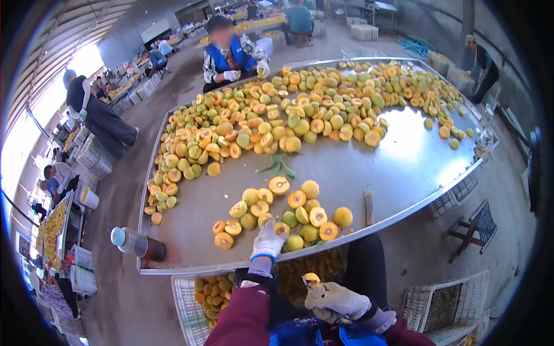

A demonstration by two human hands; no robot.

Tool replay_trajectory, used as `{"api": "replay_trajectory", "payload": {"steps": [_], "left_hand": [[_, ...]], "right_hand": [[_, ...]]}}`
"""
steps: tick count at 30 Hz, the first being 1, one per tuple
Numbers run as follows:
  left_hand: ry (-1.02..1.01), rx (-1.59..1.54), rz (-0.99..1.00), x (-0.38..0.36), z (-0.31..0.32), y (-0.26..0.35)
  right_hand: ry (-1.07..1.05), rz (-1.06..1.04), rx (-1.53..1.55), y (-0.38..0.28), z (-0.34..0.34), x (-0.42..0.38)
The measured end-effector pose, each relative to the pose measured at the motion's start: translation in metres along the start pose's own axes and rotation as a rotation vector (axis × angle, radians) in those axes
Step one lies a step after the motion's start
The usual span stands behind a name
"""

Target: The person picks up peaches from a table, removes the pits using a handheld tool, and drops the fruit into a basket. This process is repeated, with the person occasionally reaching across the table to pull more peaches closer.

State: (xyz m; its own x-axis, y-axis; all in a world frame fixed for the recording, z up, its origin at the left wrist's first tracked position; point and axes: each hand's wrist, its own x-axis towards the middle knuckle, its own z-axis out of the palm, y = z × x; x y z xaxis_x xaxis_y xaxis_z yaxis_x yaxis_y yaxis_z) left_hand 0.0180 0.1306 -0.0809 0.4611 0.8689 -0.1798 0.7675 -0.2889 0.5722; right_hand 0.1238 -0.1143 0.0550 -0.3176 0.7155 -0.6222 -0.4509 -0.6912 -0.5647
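My left hand (269, 241), in a white glove with a blue cuff band, reaches over the near edge of the metal table (196, 230). Its fingers close on a halved fruit (281, 228) within a small group of yellow-orange fruit. Lower right, in front of my body, my right hand (336, 300) wears a cream knit glove. Between its thumb and fingers is a piece of fruit (311, 279) with a small tool's metal edge beside it; the rest of the tool is hidden. Several halves near my left hand show their cut faces, some with pits.
A large heap of fruit (254, 127) covers the table's far side. A jar (138, 244) stands at the left corner, a wrapped stick (369, 207) lies at right. Below are a crate of fruit (186, 311) and another crate (444, 303). A co-worker (231, 57) works opposite.
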Motion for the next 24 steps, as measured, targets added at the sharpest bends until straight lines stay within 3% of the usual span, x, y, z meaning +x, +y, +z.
{"api": "replay_trajectory", "payload": {"steps": [1, 6, 8, 10, 12, 14, 16, 17, 18, 20, 21, 22, 24], "left_hand": [[-0.081, 0.003, -0.082, 0.002, -0.007, 0.010], [-0.012, -0.232, -0.162, -0.010, -0.008, 0.008], [0.047, -1.005, -0.195, -0.018, -0.007, 0.002], [-0.073, -1.455, -0.151, -0.056, -0.058, 0.041], [-0.046, -1.647, 0.106, -0.089, -0.081, 0.068], [-0.063, -1.671, 0.143, -0.117, -0.083, 0.083], [0.099, -0.391, 0.742, -0.126, -0.084, 0.088], [0.138, -0.098, 0.681, -0.125, -0.084, 0.094], [0.135, -0.097, 0.674, -0.129, -0.080, 0.090], [0.249, -0.349, 0.251, -0.128, -0.071, 0.084], [0.170, -0.707, 0.127, -0.129, -0.071, 0.083], [0.173, -0.707, 0.116, -0.133, -0.072, 0.080], [-0.077, -1.599, -0.074, -0.136, -0.080, 0.080]], "right_hand": [[0.034, 0.010, -0.017, -0.001, 0.000, -0.001], [0.016, 0.038, 0.057, -0.004, 0.000, 0.006], [0.104, -0.050, -0.093, -0.005, 0.004, 0.008], [0.128, -0.083, -0.098, -0.003, 0.004, 0.009], [0.274, -0.049, -0.366, -0.014, 0.011, 0.008], [0.272, -0.072, -0.427, -0.011, 0.010, 0.011], [0.265, -0.117, -0.505, -0.008, 0.013, 0.014], [0.409, -0.184, -0.754, -0.006, 0.017, 0.016], [0.550, -0.254, -1.006, -0.004, 0.020, 0.015], [0.512, -0.237, -0.958, -0.008, 0.019, 0.011], [0.467, -0.212, -0.914, -0.008, 0.020, 0.007], [0.417, -0.184, -0.871, -0.006, 0.021, 0.005], [0.410, -0.242, -0.850, -0.004, 0.021, 0.004]]}}
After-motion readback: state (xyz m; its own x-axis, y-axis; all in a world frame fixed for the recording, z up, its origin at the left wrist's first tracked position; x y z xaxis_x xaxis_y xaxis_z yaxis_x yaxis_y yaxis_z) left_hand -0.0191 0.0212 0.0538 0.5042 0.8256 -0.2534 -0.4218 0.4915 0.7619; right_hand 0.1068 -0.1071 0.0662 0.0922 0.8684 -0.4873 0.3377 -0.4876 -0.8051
